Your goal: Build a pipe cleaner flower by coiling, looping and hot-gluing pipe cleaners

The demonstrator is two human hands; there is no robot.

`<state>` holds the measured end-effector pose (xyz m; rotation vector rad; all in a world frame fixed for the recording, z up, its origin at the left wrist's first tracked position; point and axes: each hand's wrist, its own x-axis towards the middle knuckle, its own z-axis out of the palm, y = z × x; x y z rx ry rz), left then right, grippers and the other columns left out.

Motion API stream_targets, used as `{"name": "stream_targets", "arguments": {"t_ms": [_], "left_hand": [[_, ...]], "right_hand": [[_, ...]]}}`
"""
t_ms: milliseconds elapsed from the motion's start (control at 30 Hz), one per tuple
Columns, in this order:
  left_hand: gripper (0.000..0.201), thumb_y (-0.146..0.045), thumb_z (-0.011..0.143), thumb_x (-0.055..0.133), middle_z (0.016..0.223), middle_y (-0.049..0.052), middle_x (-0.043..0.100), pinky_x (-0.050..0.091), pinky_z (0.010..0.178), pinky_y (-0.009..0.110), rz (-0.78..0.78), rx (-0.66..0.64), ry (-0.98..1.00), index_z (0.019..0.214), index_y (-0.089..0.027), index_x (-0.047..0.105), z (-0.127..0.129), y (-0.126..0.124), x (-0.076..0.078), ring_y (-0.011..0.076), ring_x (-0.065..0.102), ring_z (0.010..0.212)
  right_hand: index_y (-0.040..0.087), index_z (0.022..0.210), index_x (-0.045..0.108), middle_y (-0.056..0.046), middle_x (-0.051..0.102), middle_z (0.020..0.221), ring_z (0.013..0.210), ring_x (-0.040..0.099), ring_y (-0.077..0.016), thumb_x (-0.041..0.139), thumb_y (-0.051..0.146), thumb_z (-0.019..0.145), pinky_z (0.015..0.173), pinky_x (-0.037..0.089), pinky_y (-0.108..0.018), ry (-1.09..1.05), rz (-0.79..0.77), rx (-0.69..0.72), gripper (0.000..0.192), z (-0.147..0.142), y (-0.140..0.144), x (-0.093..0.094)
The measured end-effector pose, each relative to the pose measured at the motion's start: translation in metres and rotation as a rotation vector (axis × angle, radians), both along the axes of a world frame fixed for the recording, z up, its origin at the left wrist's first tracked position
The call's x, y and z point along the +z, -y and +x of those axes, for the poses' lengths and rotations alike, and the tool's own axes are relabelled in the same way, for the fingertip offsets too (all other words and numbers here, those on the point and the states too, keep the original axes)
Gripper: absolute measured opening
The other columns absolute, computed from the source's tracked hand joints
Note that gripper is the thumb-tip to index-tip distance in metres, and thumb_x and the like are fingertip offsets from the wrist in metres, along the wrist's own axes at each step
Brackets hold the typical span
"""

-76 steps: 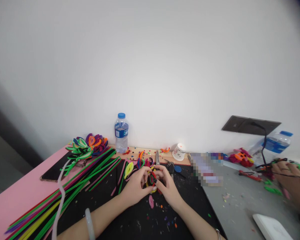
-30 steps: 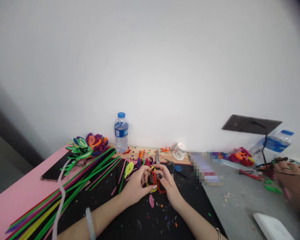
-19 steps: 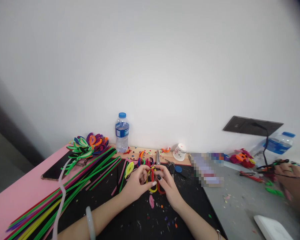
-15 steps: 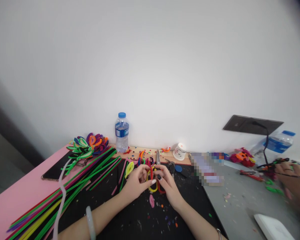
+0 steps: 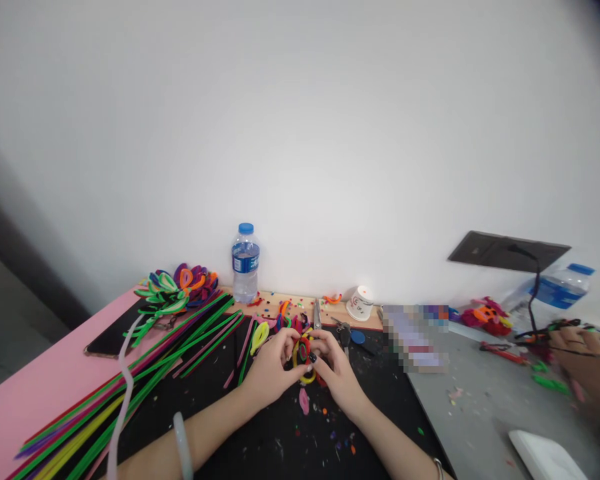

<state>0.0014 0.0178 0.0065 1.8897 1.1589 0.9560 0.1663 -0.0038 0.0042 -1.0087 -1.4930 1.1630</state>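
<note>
two hands meeting over the black mat [image 5: 260, 440] at the middle of the bench [image 5: 45, 387], fingertips drawn together around a small bundle of pipe-cleaner loops [image 5: 305, 353], red, yellow and dark. left hand [image 5: 270, 367] curled in from one side, right hand [image 5: 336, 373] from the other, both pinching the bundle, presumably so that the springy wire cannot unbend while being worked. held just above the mat rather than laid flat on it, likely to leave room for fingers to get round every side. whether the loops are already twisted together: cannot tell, too small and partly covered by fingers.

long straight pipe cleaners [image 5: 145, 373] fanned out to the left, near the left forearm, apparently kept as stock within easy reach. finished looped flower shapes [image 5: 180, 290] set further back by the wall, out of the working area. scissors [image 5: 316, 313] lying just beyond the hands, blades pointing away. water bottle [image 5: 245, 263] and small white cup [image 5: 359, 304] standing against the wall. dark phone [image 5: 107, 340] flat on the pink part. coloured offcuts scattered over the mat. another person's hand [image 5: 587, 370] at the far right, busy with dark wire, well apart.
</note>
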Motion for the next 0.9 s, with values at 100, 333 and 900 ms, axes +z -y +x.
{"name": "stream_targets", "arguments": {"t_ms": [100,333,900], "left_hand": [[0.033,-0.024,0.068,0.065,0.071,-0.004,0.041,0.037,0.057,0.024,0.058,0.047,-0.025,0.096,-0.021,0.047,0.0000,0.0008,0.0008,0.0141,0.045,0.065],[0.033,-0.015,0.065,0.066,0.095,0.003,0.048,0.043,0.072,0.030,0.211,0.109,-0.020,0.093,-0.020,0.049,-0.0003,0.0001,0.0032,0.0172,0.048,0.079],[0.036,-0.009,0.067,0.062,0.091,0.002,0.054,0.045,0.075,0.031,0.145,0.087,0.072,0.098,-0.020,0.048,0.0004,-0.0036,-0.0012,0.0171,0.053,0.083]], "right_hand": [[0.021,0.114,0.044,-0.004,0.059,0.093,0.082,0.054,-0.0177,0.052,0.024,0.083,0.075,0.042,-0.030,0.009,0.001,-0.016,0.032,-0.0010,0.0009,0.0013],[0.021,0.113,0.045,-0.005,0.060,0.095,0.083,0.056,-0.0175,0.049,0.026,0.086,0.079,0.043,-0.032,0.025,0.003,-0.017,0.028,-0.0007,-0.0015,-0.0007],[0.019,0.113,0.043,-0.004,0.061,0.091,0.078,0.058,-0.0167,0.049,0.024,0.085,0.076,0.044,-0.031,0.075,0.027,-0.065,0.029,-0.0035,-0.0023,-0.0019]]}}
